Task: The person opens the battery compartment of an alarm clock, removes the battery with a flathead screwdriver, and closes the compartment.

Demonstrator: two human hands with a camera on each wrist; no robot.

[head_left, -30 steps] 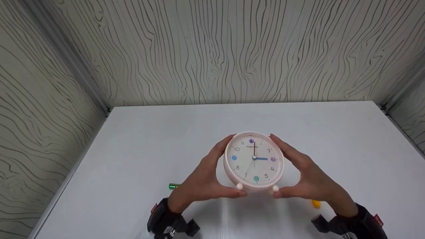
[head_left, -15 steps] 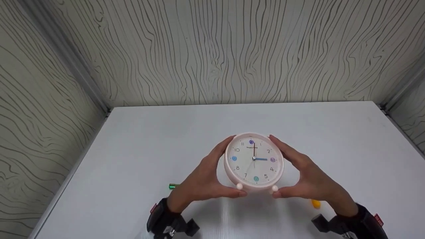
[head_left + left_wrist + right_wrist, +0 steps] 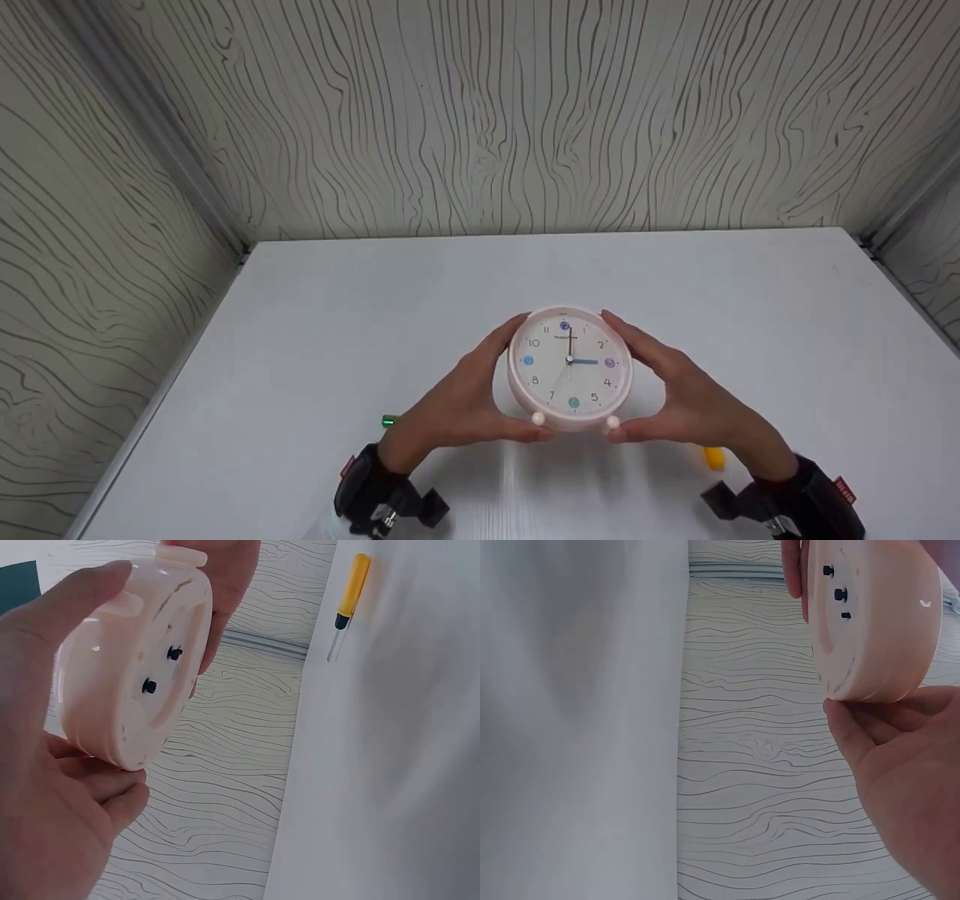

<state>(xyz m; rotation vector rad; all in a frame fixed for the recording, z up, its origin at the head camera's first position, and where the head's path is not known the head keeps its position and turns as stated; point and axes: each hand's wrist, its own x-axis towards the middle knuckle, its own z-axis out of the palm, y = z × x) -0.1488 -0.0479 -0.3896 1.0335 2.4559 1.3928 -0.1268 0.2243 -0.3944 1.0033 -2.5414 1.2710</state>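
A round pale pink alarm clock (image 3: 570,375) is held between both hands above the white table, its dial facing the head camera. My left hand (image 3: 465,405) grips its left side, thumb by one small round foot and fingers at the upper rim. On the other side my right hand (image 3: 694,401) grips it the same way, thumb at the second foot. In the left wrist view the back of the clock (image 3: 161,682) shows black knobs. The right wrist view shows the clock's back (image 3: 840,637) too, with fingers curled against its edge.
A screwdriver with a yellow handle (image 3: 354,589) lies on the white table (image 3: 337,322), partly behind the right forearm in the head view. A green object (image 3: 388,421) peeks out beside the left wrist. Wood-patterned panels (image 3: 480,120) enclose the table's back and sides.
The clock has moved slightly down and left in the head view and looks a little smaller. Both hands keep their grip, the right one shifting left with it.
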